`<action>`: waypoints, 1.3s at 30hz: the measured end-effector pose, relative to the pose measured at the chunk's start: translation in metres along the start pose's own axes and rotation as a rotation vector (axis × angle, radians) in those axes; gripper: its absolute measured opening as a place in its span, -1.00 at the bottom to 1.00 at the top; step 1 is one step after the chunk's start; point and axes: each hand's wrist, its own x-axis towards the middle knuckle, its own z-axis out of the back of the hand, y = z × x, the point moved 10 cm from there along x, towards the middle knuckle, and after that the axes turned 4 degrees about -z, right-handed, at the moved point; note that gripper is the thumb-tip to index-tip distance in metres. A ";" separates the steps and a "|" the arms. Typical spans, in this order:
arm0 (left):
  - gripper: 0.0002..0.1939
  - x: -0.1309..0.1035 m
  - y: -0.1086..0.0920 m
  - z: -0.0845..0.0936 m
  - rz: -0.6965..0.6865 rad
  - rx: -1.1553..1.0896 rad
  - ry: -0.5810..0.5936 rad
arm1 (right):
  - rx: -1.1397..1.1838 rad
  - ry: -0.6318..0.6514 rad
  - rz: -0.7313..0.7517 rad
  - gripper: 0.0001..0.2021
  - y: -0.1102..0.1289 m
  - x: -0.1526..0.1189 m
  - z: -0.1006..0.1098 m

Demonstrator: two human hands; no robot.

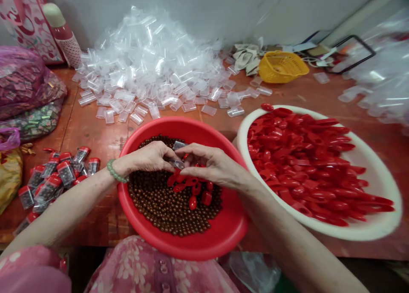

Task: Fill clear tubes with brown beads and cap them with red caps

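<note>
Both of my hands are over a red basin [183, 252] holding small round brown beads [169, 207]. My left hand [150, 156], with a green bead bracelet [116, 171] at the wrist, pinches a clear plastic sleeve [177, 163]. The fingers of my right hand [211, 163] close in from the other side, its thumb at the end of that sleeve. A second clear piece [180, 145] shows by the right fingertips; which hand grips it is unclear. Below the right hand, several red plastic caps [192, 202] lie on the beads.
On the right stands a white basin [380, 173] heaped with red caps [297, 165]. Clear sleeves [153, 58] pile up at the back, beside a yellow basket [281, 67]. Filled red-capped cases [65, 171] lie left, near stuffed bags [25, 84] and a bottle [62, 33].
</note>
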 end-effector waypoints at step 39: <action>-0.53 -0.092 0.010 0.031 0.105 -0.081 -0.510 | -0.456 0.346 0.060 -0.88 -0.008 0.046 -0.111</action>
